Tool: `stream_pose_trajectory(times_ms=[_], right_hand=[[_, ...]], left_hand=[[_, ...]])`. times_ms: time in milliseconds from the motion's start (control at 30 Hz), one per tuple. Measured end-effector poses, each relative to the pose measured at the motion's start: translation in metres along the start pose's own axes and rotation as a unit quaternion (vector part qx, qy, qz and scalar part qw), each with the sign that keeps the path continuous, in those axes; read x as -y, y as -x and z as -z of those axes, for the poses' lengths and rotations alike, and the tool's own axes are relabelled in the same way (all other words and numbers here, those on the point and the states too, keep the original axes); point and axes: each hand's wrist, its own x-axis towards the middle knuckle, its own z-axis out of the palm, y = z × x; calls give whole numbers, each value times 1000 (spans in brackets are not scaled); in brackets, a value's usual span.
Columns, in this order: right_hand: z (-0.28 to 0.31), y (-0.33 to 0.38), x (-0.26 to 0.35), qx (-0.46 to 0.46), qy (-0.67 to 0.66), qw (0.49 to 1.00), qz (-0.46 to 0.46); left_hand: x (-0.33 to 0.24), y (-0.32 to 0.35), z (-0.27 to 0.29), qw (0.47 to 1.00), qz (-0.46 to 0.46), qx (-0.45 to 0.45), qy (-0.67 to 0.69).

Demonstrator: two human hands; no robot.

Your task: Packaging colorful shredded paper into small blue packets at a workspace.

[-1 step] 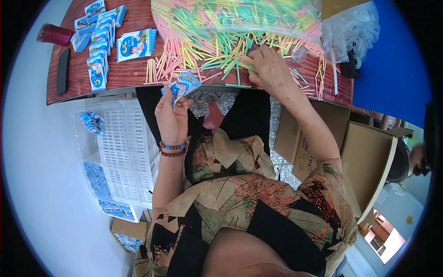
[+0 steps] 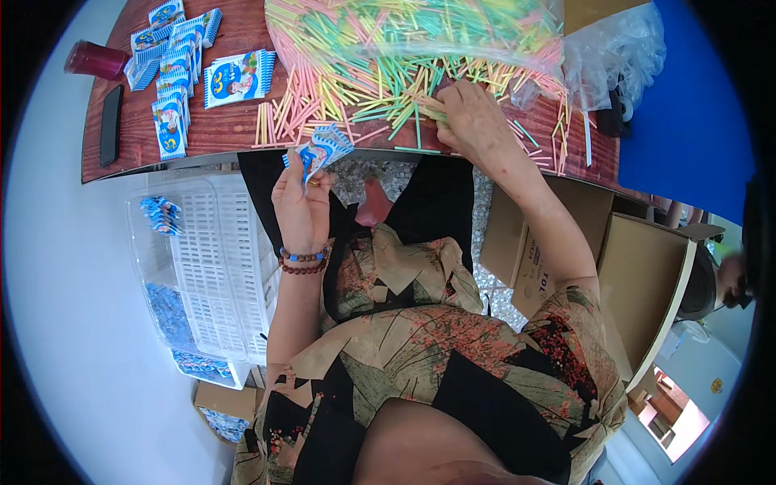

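one blue-and-white packet (image 2: 326,148) is clamped in the left hand's (image 2: 301,206) fingertips; farther right, the right hand (image 2: 478,123) touches coloured straws (image 2: 431,107), its finger grip impossible to tell.

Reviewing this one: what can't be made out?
Head view throughout:
Right hand: palm hidden by its own back.
Clear plastic bag of thin pastel sticks: far end cut off by the top edge.
Same sticks: too small to tell if hollow.
Blue-and-white plastic packet: contents hidden by wrapper, part of it by the left hand.
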Motion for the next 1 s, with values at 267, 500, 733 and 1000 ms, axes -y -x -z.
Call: stream_pose_trajectory(times_ms=[267,500,733,1000], right_hand=[[-13,-8,-4,-26,135,989,49],[-8,-13,-14,-22,-401,901,-166],[-30,-12,10,-152,-614,761,-143],[-39,-11,9,-152,-472,864,-91]], left_hand=[[2,-1,1,1000,11,-11,12],[0,0,4,1000,9,-13,17],[2,-1,-3,1000,21,-2,14],[2,0,-6,1000,26,-1,11]])
